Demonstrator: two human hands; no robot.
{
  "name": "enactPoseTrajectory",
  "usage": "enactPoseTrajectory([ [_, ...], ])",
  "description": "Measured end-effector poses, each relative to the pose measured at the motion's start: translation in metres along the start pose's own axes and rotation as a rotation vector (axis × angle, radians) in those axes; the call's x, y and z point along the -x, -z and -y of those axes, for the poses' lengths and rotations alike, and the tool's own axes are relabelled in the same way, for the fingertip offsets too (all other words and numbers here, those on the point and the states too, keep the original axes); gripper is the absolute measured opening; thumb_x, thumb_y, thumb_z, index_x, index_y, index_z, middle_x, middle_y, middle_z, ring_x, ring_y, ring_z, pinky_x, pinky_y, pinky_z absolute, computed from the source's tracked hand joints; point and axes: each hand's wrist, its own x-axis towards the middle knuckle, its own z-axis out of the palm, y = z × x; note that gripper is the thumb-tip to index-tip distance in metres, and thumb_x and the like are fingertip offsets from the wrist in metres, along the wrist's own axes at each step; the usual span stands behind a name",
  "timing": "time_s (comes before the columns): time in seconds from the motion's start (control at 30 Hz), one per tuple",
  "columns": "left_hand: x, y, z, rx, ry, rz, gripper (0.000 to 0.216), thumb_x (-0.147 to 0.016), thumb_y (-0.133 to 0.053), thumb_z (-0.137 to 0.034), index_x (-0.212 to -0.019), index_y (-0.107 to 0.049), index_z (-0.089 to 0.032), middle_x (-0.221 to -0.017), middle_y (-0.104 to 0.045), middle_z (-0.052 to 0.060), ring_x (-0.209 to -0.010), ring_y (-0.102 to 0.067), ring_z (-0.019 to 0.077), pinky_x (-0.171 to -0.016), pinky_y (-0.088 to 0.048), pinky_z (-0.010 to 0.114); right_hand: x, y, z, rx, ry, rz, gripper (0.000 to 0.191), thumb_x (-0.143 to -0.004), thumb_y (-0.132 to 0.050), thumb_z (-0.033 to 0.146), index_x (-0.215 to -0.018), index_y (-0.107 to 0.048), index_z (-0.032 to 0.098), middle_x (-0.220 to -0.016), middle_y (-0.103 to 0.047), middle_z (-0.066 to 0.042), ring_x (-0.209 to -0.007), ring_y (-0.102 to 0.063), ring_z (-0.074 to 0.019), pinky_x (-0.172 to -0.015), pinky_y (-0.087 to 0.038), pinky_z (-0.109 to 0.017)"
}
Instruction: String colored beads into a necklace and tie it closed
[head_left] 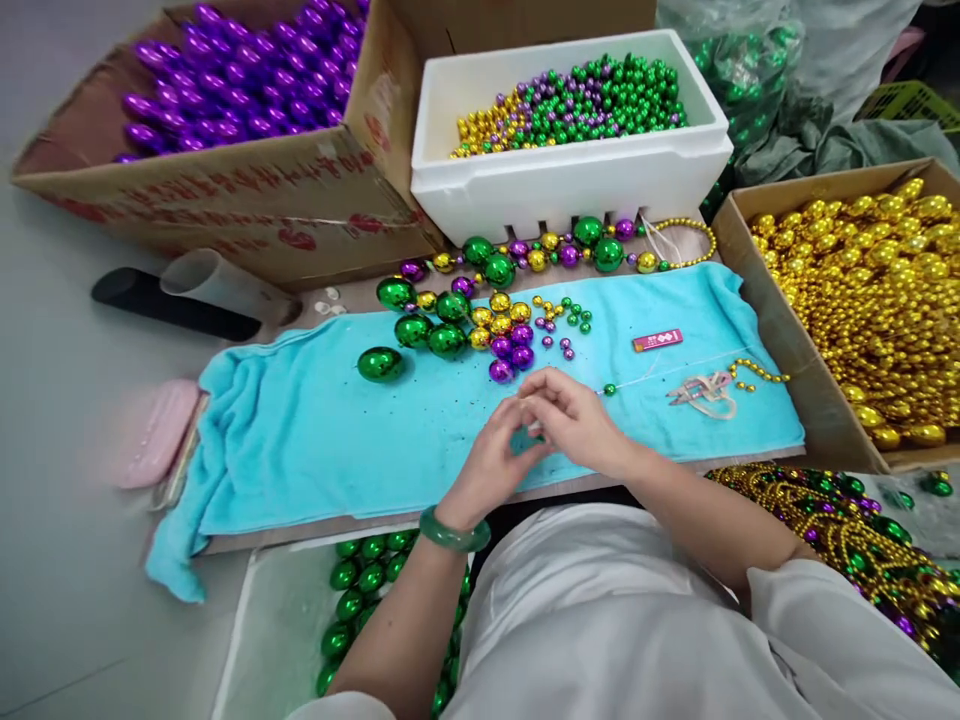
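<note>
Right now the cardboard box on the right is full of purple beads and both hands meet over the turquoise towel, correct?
No: the head view shows that box full of gold beads. The left hand and right hand do meet over the towel.

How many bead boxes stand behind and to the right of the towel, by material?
Cardboard: 2, the purple-bead box and the gold-bead box
Foam: 1, the foam box
Total: 3
</note>
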Motion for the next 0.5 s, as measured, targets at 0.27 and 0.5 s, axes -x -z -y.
enactPoseTrajectory([
  [0.27, -0.009, -0.012, 0.028, 0.065, -0.02, 0.001, 0.051, -0.081, -0.062, -0.031, -0.13, -0.054, -0.024, -0.132, -0.05, 0.01, -0.125, -0.046, 0.0251, -0.094, -0.05, 0.037, 0.032, -0.037, 0.0, 0.324, 0.26, 0.213, 0.017, -0.088, -0.044, 0.015, -0.09, -0.061, 0.017, -0.089, -0.069, -0.005, -0.085, -0.063, -0.0171, -0.082, -0.047, -0.031],
  [0.5, -0.031, -0.016, 0.033, 0.137, -0.015, 0.004, 0.052, -0.078, -0.067, -0.035, -0.128, -0.056, -0.025, -0.131, -0.049, 0.011, -0.121, -0.05, 0.0257, -0.091, -0.052, 0.036, 0.034, -0.039, -0.003, 0.248, 0.243, 0.188, 0.018, -0.09, -0.046, 0.018, -0.092, -0.064, 0.018, -0.09, -0.07, -0.004, -0.086, -0.064, -0.015, -0.082, -0.049, -0.029],
])
